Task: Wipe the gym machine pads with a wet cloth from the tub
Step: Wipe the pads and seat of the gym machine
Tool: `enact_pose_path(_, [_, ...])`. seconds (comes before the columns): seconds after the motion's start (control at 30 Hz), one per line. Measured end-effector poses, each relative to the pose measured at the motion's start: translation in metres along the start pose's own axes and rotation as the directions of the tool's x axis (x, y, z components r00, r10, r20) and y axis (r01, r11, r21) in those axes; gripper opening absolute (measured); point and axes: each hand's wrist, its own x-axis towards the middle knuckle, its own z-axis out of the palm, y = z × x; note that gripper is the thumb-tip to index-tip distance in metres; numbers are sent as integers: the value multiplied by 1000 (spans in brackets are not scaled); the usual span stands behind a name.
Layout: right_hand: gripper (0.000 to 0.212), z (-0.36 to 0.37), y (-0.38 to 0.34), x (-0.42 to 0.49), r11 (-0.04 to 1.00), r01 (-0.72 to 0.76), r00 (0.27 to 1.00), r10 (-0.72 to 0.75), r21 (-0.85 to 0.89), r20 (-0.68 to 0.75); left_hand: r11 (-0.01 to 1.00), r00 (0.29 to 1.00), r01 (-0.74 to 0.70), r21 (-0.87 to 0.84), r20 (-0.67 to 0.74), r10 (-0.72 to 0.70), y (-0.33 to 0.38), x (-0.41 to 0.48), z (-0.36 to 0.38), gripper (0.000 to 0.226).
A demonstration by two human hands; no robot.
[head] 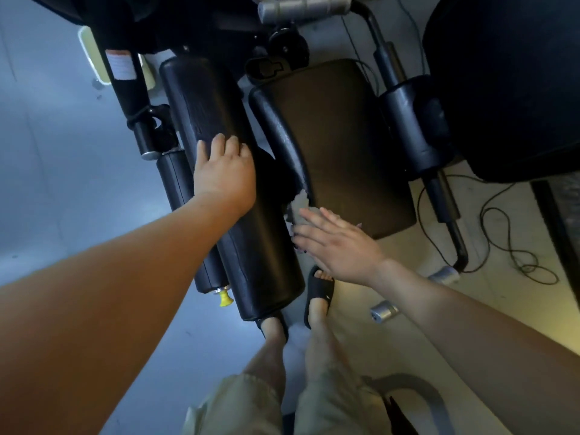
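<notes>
Grey crumpled cloth [299, 207] pressed under our right hand [339, 246], fingers [317, 221] straight; left hand [224, 172] flat on long black cylindrical vinyl pad [216, 98]. Wiping looks barely started tbh.

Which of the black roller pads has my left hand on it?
The thick roller left of the seat pad: the left hand rests on it. The thin roller beside it and the short roller at right are untouched.

Single head camera looking steeply down, sitting close above the left hand [224, 171] and right hand [335, 243], catching feet [317, 304] just below the right hand
</notes>
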Motion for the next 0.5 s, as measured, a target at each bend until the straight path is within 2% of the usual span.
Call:
enact_pose_path(0.13, [63, 6, 4, -28, 998, -21, 1000, 21, -54, 4, 991, 994, -112, -76, -26, 110, 22, -16, 5, 50])
enact_pose_path(0.23, [61, 1, 16, -29, 979, -201, 979, 202, -31, 31, 980, 988, -156, -121, -8, 156, 35, -23, 13, 49])
enact_pose_path(0.37, [63, 8, 26, -35, 875, -481, 877, 479, 51, 45, 970, 975, -219, -102, 2, 220, 39, -30, 19, 44])
enact_pose_path(0.5, [64, 13, 25, -37, 750, -654, 755, 654, 100, 35, 961, 965, -261, -88, -18, 261, 43, -30, 20, 39])
